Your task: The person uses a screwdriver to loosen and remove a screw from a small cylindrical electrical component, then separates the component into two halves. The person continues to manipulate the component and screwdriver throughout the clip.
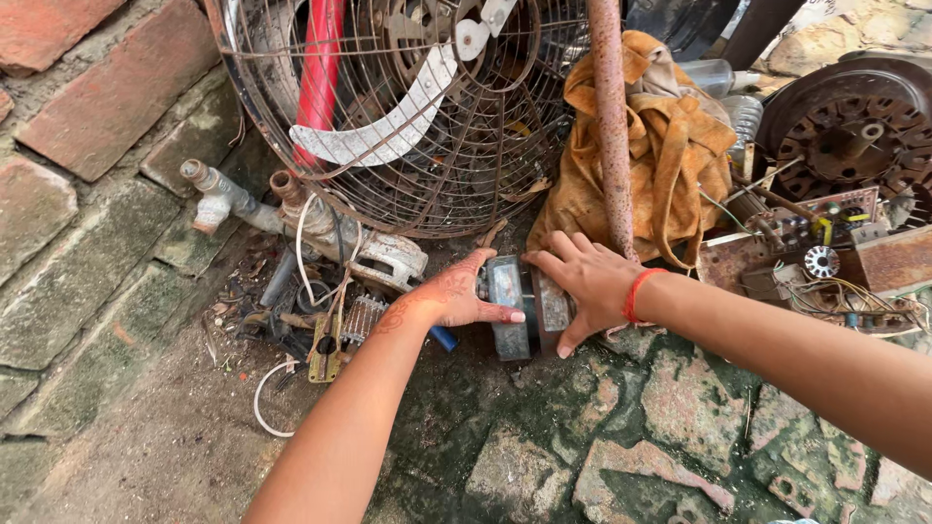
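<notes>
Grasping step: left hand (451, 296) and right hand (582, 281) close their fingers around the small motor (519, 311) on the stone floor (621, 437); lifting it calls for a firm two-sided grip.

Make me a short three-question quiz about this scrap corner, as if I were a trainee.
1. True or false: both hands touch the small grey metal motor.
2. Which wrist wears the red thread band: A left, B right?
3. Fill in: behind the rusty vertical iron pipe hangs a crumpled ____ cloth.

Key: 1 true: the left hand and right hand rest on it, beside the rusty round wire fan guard. 2 B. 3 orange.
</notes>
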